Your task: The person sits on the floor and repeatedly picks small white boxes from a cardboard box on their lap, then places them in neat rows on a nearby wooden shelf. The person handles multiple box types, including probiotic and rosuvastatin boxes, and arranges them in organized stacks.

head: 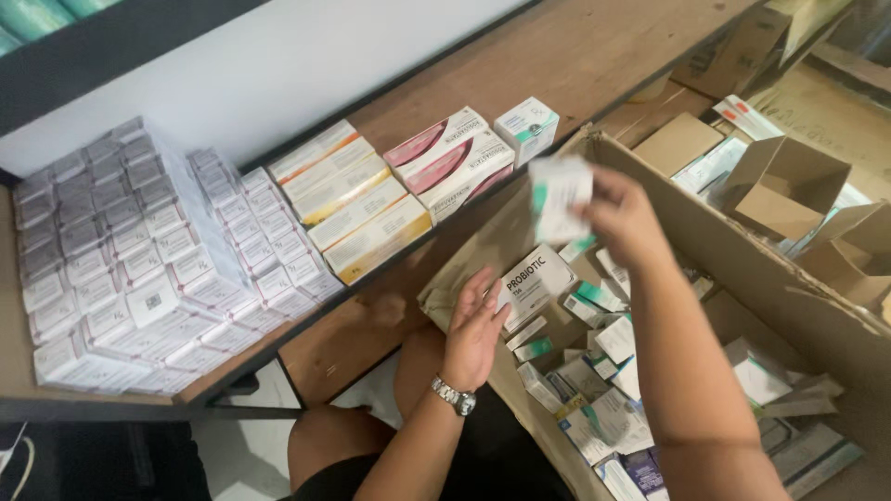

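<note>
Far out to the left of both hands, stacks of small white packs (139,269) fill the wooden shelf (575,56), then yellow-edged cartons (357,209) and pink-marked cartons (450,158), with a small teal-and-white box (526,125) just beyond them. The left hand (475,329), a watch (454,396) on its wrist, is spread open with fingers apart, its tips touching a white box (534,283) at the near edge of the cardboard carton (742,250). Above and to the right of it, the right hand (620,218) pinches a small white box (560,197) with a teal stripe, held in the air over the jumble of packets (594,390) inside the carton.
</note>
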